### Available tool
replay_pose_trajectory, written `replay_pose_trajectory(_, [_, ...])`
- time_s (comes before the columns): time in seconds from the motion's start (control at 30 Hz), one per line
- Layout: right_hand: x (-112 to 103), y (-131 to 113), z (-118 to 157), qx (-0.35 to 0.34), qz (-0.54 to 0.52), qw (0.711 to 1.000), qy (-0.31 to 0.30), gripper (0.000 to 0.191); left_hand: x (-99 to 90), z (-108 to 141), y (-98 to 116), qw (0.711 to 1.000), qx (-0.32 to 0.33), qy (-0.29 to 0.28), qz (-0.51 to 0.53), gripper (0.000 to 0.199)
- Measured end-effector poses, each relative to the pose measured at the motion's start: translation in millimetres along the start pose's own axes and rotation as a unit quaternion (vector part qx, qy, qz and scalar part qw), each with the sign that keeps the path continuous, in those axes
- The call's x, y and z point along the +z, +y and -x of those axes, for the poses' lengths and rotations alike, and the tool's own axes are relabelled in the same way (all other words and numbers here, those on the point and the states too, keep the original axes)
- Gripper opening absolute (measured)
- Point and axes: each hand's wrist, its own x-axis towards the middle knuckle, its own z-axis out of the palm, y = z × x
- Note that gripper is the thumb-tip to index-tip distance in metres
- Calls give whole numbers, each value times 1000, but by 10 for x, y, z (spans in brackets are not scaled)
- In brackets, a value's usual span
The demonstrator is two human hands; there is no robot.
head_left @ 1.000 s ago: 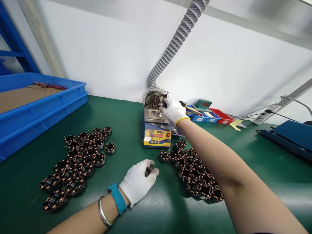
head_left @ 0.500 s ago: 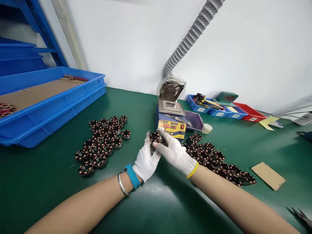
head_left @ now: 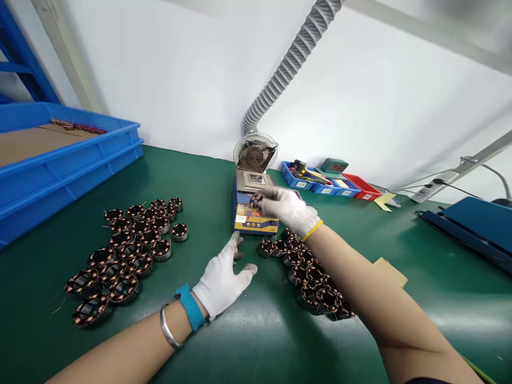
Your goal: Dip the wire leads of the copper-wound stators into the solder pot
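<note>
My right hand, in a white glove with a yellow cuff, pinches a motor stator in front of the yellow-and-blue solder pot. The stator is a small dark ring with copper windings, partly hidden by my fingers. My left hand, also gloved, is empty with thumb and fingers apart, low over the table in front of the pot. Left of it stands a group of stators. Another group of stators lies below my right forearm, which covers some of them.
A large blue crate lined with cardboard stands at the left. A grey duct hose rises behind the pot. Small blue bins and a red bin line the wall. A cardboard piece lies at the right.
My left hand has let go of the stator and opened. My right hand has carried it up and forward to the pot. The view has swung to the right.
</note>
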Motion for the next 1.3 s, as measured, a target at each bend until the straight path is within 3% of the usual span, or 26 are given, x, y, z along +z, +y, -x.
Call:
replay_pose_trajectory(0.13, [-120, -76, -572, 29, 141, 989, 36, 30, 11, -9, -3, 1000, -6, -6, -23, 76])
replay_pose_trajectory(0.27, [-83, -67, -831, 0, 243, 968, 62, 29, 6, -16, -5, 999, 1, -16, -36, 72])
replay_pose_trajectory(0.5, [44, 36, -808, -1, 286, 957, 55, 30, -2, -29, 7, 998, 10, -27, -53, 69])
replay_pose_trajectory(1.03, [-20, 58, -852, 28, 244, 967, 65, 29, 5, -41, -24, 998, 0, -35, -58, 73])
replay_pose_trajectory(1.3, [28, 99, -800, 2, 281, 958, 66, 25, 9, -35, -30, 998, 6, -32, -56, 70])
